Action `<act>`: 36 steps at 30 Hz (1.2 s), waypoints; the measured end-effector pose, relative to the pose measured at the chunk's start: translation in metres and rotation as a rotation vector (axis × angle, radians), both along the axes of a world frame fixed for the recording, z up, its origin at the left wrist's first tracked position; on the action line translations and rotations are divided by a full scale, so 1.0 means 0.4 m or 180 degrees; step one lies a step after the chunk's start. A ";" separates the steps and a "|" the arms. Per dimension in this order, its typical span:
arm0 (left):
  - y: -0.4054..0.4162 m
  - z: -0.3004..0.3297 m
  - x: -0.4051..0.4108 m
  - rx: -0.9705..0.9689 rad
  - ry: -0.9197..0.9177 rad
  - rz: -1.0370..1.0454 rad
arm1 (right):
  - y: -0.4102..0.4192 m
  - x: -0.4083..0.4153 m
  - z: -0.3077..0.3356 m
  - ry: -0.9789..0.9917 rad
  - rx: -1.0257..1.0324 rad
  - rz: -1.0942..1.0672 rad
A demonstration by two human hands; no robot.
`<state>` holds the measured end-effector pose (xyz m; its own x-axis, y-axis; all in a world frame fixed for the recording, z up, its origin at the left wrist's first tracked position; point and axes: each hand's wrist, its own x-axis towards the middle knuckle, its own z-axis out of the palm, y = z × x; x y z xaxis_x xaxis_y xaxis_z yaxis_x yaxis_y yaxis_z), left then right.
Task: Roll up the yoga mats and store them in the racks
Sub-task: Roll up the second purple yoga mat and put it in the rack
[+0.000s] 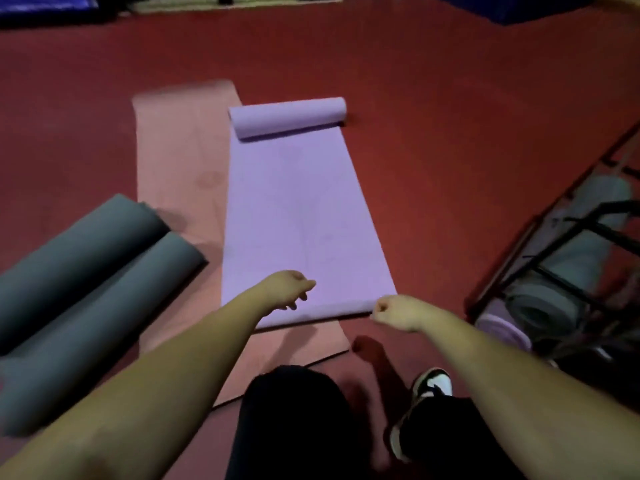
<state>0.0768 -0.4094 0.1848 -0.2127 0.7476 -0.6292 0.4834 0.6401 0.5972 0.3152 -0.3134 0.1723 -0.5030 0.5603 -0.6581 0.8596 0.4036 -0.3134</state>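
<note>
A purple yoga mat (298, 216) lies unrolled on the floor ahead of me, its far end curled into a small roll (289, 116). It lies on top of a flat pink mat (173, 150). My right hand (393, 311) is curled into a fist over the purple mat's near right corner and seems to pinch it. My left hand (287, 289) hovers over the mat's near end, with its fingers hanging loosely curled and nothing in them. A black rack (554, 258) at the right holds rolled grey and purple mats.
Two rolled grey mats (86, 271) lie side by side at the left, on the pink mat's edge. My dark trouser legs and a black-and-white shoe (433, 386) are below. The floor is red (450, 133). Blue pads (41, 5) lie along the far wall.
</note>
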 end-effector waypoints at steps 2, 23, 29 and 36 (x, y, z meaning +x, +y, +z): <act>-0.015 -0.088 -0.054 -0.0157 0.0155 0.0003 | 0.017 -0.041 -0.082 -0.0250 -0.0059 0.0090; 0.011 -0.721 -0.197 -0.0795 0.1572 -0.1062 | 0.188 -0.179 -0.739 -0.0520 0.0222 0.0002; -0.009 -0.586 -0.188 -0.0481 0.1734 -0.0969 | 0.233 -0.193 -0.574 -0.0476 0.0272 0.0033; -0.002 -0.205 -0.181 0.0232 0.2398 -0.0527 | 0.265 -0.201 -0.149 -0.0134 0.0932 0.0208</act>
<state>0.0043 -0.4103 0.1030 -0.4455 0.8409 -0.3072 0.8618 0.4958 0.1072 0.2348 -0.2073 0.1125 -0.5199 0.6967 -0.4943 0.8386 0.5264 -0.1403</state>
